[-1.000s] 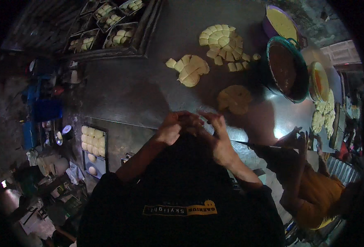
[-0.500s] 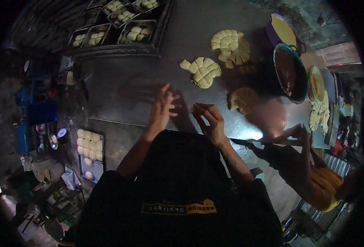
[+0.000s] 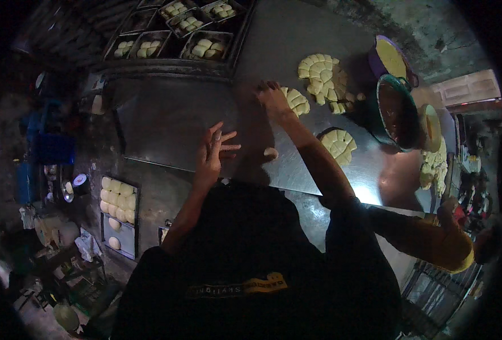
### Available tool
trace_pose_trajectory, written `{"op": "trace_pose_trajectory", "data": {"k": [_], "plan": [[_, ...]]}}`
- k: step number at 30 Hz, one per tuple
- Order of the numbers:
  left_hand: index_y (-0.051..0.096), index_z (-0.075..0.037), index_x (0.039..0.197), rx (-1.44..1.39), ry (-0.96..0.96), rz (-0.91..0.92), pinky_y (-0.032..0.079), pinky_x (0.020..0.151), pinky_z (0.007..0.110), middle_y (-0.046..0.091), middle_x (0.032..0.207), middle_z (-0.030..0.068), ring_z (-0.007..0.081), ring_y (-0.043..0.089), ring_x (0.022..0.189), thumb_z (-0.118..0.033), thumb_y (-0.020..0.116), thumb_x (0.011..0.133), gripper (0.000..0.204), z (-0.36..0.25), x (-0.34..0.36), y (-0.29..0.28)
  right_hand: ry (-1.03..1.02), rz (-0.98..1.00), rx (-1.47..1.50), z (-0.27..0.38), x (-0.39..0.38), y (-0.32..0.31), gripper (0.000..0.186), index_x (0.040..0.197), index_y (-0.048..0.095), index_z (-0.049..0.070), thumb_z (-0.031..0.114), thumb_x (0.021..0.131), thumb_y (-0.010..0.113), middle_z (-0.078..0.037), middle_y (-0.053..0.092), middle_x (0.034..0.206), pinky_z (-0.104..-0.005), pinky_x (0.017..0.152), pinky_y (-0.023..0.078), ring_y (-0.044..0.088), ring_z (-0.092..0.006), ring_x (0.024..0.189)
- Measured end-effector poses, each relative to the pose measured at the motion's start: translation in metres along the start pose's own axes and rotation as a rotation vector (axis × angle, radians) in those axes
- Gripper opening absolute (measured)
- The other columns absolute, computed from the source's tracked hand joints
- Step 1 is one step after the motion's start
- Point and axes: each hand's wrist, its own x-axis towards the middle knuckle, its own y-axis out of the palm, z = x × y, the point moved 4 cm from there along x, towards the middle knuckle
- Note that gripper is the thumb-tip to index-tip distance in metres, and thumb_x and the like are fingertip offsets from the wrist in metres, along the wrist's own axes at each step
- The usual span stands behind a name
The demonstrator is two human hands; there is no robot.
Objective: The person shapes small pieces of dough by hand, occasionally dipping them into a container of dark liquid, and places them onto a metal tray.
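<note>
Fingers spread, my left hand (image 3: 216, 150) is held above the near part of the metal table (image 3: 166, 113) with nothing in it. My right hand (image 3: 273, 102) reaches across to the left side of a round of cut dough (image 3: 296, 102) and covers part of it. Its fingers bend down there, and whatever is under them is hidden. A small lump of dough (image 3: 271, 153) lies near the table's front edge, between my arms. Two more rounds of dough, a scored one (image 3: 338, 146) and a partly divided one (image 3: 319, 73), lie to the right and farther back.
At the back left, a dark tray (image 3: 222, 71) holds tins of dough balls. A purple tub (image 3: 377, 59), a dark green-rimmed basin (image 3: 382, 124) and a pale bowl (image 3: 431, 127) stand at right. A person's arm (image 3: 410, 235) is at lower right; a dough tray (image 3: 129, 238) lies lower left.
My right hand has let go of the small dough lump near the edge and stretched forward to the cut dough. My left hand stays open in about the same place. The view has shifted slightly.
</note>
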Motion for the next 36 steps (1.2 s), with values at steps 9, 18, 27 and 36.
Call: {"op": "trace_pose_trajectory", "data": {"k": [9, 18, 27, 36], "plan": [[0.047, -0.001, 0.137, -0.343, 0.072, -0.228, 0.049, 0.097, 0.034, 0.054, 0.132, 0.0134, 0.0204, 0.056, 0.119, -0.021, 0.053, 0.102, 0.04, 0.006, 0.007, 0.042, 0.084, -0.312, 1.116, 0.077, -0.063, -0.096, 0.047, 0.124, 0.063, 0.006, 0.001, 0.079, 0.075, -0.014, 0.059, 0.121, -0.0348, 0.084, 0.057, 0.065, -0.0241, 0.107], [0.059, 0.0, 0.129, -0.199, 0.014, 0.133, 0.05, 0.095, 0.031, 0.059, 0.129, 0.0112, 0.0195, 0.055, 0.121, -0.005, 0.073, 0.087, 0.044, -0.003, 0.016, 0.191, 0.401, -0.697, 0.624, 0.016, -0.203, -0.186, 0.042, 0.116, 0.067, 0.007, -0.002, 0.076, 0.075, -0.013, 0.062, 0.125, -0.0379, 0.088, 0.055, 0.064, -0.0304, 0.112], [0.073, -0.014, 0.109, 0.696, 1.276, 0.691, 0.039, 0.11, 0.048, 0.065, 0.129, 0.0005, 0.0297, 0.054, 0.129, -0.058, 0.063, 0.082, 0.053, -0.075, -0.014, 0.321, 0.59, -0.429, 1.597, -0.029, -0.319, -0.192, 0.024, 0.11, 0.066, 0.0, 0.0, 0.086, 0.07, -0.011, 0.068, 0.111, -0.0276, 0.08, 0.054, 0.067, -0.0158, 0.091], [0.07, -0.013, 0.106, 0.106, 0.998, 0.619, 0.04, 0.108, 0.052, 0.07, 0.118, 0.0119, 0.0369, 0.06, 0.122, -0.063, 0.072, 0.071, 0.061, -0.071, -0.017, 0.35, 0.128, -0.099, 2.06, -0.043, -0.313, -0.207, 0.021, 0.111, 0.07, -0.001, 0.011, 0.093, 0.069, -0.006, 0.07, 0.103, -0.0302, 0.09, 0.047, 0.061, -0.0101, 0.1]]}}
